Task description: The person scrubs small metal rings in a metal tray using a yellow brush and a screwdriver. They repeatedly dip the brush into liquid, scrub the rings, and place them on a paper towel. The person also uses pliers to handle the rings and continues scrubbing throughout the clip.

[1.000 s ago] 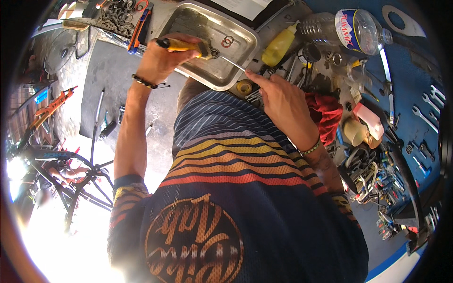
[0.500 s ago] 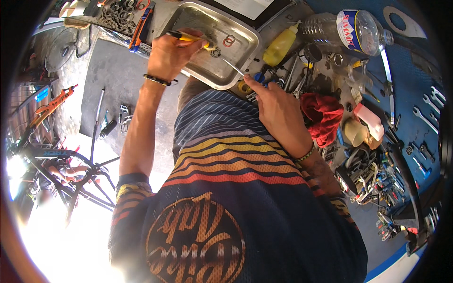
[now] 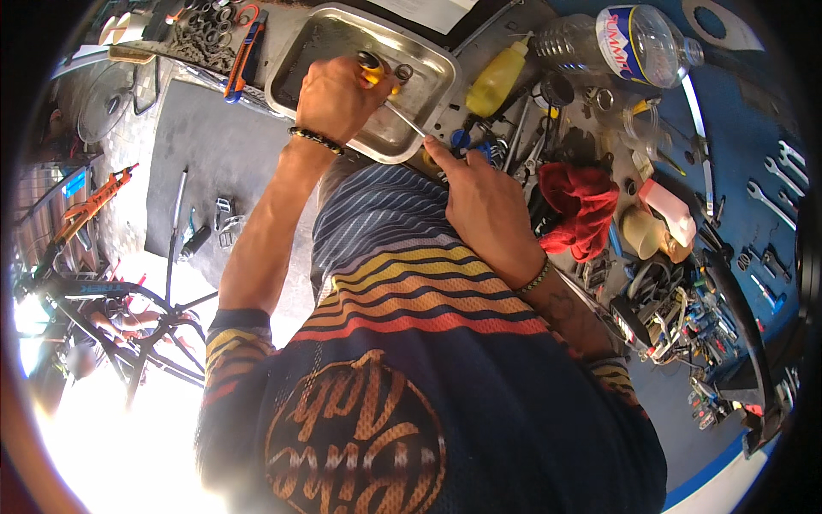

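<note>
My left hand (image 3: pixel 338 98) is closed around a yellow-handled brush (image 3: pixel 370 65) with a black end, over a shallow metal tray (image 3: pixel 431 81). The brush's bristles are mostly hidden by the fingers. My right hand (image 3: pixel 488 201) grips a thin metal rod (image 3: pixel 406 119), its index finger stretched along it. The rod slants over the tray's near right rim, and its far tip reaches under my left hand, where a small round bearing is now hidden. Small rings (image 3: pixel 403 72) lie in the tray just past the brush.
Right of the tray lie a yellow squeeze bottle (image 3: pixel 497 79), a large clear plastic bottle (image 3: pixel 638 47) and a red rag (image 3: pixel 578 210). Wrenches (image 3: pixel 775 204) hang on a blue surface at far right. An orange-and-blue cutter (image 3: pixel 247 60) lies left; a bicycle frame (image 3: pixel 103 295) stands beyond.
My left hand has moved right and turned, bringing the brush over the rod's tip and covering the bearing. My right hand still holds the rod. The whole view has shifted slightly.
</note>
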The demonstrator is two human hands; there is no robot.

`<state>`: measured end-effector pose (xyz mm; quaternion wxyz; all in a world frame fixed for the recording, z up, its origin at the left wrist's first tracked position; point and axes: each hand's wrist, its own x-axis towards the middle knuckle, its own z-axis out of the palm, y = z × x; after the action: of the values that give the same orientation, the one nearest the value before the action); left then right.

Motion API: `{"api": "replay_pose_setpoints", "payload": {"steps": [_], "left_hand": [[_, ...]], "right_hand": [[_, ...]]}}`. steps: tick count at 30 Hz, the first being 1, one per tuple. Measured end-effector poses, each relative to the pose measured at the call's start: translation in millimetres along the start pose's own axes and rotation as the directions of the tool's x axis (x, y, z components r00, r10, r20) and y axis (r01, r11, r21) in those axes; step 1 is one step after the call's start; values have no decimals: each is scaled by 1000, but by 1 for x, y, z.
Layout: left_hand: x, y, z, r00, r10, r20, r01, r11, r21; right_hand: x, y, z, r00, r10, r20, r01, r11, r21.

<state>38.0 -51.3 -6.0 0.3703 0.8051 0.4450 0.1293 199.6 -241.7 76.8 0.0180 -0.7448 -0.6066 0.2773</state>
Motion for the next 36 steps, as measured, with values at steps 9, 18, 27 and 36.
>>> {"api": "replay_pose_setpoints", "payload": {"steps": [9, 18, 27, 36], "left_hand": [[0, -19, -2, 996, -91, -24, 92, 995, 48], [-6, -9, 1, 995, -67, -75, 71, 996, 52], [-7, 2, -1, 996, -53, -67, 55, 998, 22], [-13, 7, 4, 993, -97, -72, 106, 985, 136]], "right_hand": [[2, 0, -3, 1000, -6, 21, 7, 1000, -3], [1, -1, -1, 1000, 1, 20, 0, 999, -32], [1, 1, -1, 999, -31, -16, 31, 999, -17], [0, 4, 4, 999, -35, -18, 35, 999, -35]]}}
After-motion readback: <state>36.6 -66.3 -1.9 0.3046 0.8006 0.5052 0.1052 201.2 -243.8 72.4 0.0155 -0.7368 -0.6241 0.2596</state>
